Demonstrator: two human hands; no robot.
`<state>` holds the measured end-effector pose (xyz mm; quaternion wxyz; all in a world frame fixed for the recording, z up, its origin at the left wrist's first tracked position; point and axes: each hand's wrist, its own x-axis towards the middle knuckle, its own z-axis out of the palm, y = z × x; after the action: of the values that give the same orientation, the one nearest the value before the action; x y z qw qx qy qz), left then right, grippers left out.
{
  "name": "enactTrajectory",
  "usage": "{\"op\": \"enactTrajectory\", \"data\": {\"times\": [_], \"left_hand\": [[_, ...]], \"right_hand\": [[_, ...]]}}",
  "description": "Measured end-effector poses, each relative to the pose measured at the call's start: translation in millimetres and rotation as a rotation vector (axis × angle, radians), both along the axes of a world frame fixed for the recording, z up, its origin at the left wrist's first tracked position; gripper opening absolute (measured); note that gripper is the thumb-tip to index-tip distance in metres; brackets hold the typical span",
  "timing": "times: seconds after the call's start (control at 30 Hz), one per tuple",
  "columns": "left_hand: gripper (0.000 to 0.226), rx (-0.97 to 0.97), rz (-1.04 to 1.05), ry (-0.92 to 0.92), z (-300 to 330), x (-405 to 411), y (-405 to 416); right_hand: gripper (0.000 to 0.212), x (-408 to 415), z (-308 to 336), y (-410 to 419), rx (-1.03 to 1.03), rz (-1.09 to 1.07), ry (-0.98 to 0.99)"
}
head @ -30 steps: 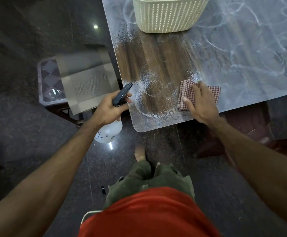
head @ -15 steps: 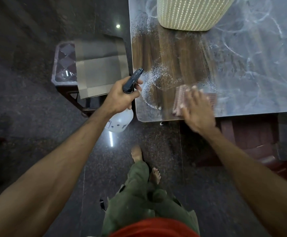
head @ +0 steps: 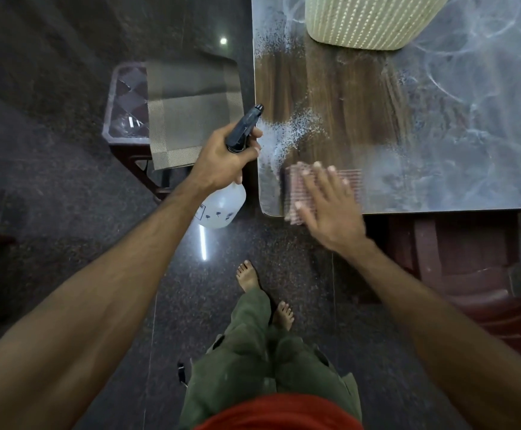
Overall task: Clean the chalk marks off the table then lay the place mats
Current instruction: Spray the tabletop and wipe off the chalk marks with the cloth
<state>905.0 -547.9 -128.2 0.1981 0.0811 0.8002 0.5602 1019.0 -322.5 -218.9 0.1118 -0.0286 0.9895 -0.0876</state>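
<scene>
The wooden table (head: 346, 97) fills the upper right; white chalk swirls (head: 470, 97) cover its right part, and a brown streak down the left part is wiped clean. My right hand (head: 330, 206) presses flat on a red checked cloth (head: 293, 187) at the table's near left corner; the cloth is blurred. My left hand (head: 225, 156) grips a white spray bottle (head: 222, 206) with a dark nozzle (head: 246, 125), held just off the table's left edge. Grey woven place mats (head: 191, 116) lie on a chair to the left.
A cream perforated basket (head: 367, 20) stands at the table's far edge. A dark red chair (head: 128, 97) holds the mats left of the table; another dark red chair (head: 457, 268) sits under the near edge at right. Dark polished floor lies around my bare feet (head: 248, 276).
My right hand has slid the cloth left and toward the near corner, wiping away sprayed chalk there. My left hand keeps the bottle beside the table edge. The view has shifted left.
</scene>
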Motion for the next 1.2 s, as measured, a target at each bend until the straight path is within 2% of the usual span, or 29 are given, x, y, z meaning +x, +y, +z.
{"op": "enactTrajectory", "data": {"times": [0.17, 0.3, 0.4, 0.5, 0.57, 0.67, 0.8, 0.9, 1.07, 1.13, 1.2], "left_hand": [[0.020, 0.008, 0.004, 0.004, -5, -11, -4], [0.017, 0.003, 0.023, 0.017, -2, -28, -7], [0.017, 0.023, 0.031, 0.032, 2, -43, -11], [0.021, 0.020, 0.034, 0.040, 3, -51, -14], [0.021, 0.021, 0.036, 0.036, 1, -54, -16], [0.021, 0.017, 0.043, 0.028, -1, -57, -17], [0.020, 0.011, 0.046, 0.018, -5, -64, -16], [0.020, -0.001, 0.043, 0.015, -5, -72, -13], [0.019, 0.006, 0.063, -0.001, -6, -85, -11], [0.020, 0.017, 0.066, -0.012, -9, -89, -13], [0.020, 0.020, 0.055, -0.016, -11, -94, -15]], "right_hand": [[0.074, -62, 2, 25, 0.010, -0.312, 0.027], [0.071, -83, 6, -38, -0.014, -0.161, 0.009], [0.071, -48, 6, -72, -0.018, -0.003, 0.022], [0.072, -11, 4, -62, -0.015, 0.074, -0.002], [0.073, -13, 3, -37, -0.005, 0.061, -0.031], [0.073, -56, 0, -1, 0.019, -0.114, -0.028], [0.075, -125, 3, -8, 0.009, -0.226, -0.002], [0.074, -133, 4, -52, -0.004, -0.125, 0.008], [0.076, -55, 7, -73, -0.011, 0.133, -0.023], [0.075, -41, 5, -53, -0.002, 0.153, -0.067], [0.073, -61, 2, -30, 0.009, 0.061, -0.052]]}}
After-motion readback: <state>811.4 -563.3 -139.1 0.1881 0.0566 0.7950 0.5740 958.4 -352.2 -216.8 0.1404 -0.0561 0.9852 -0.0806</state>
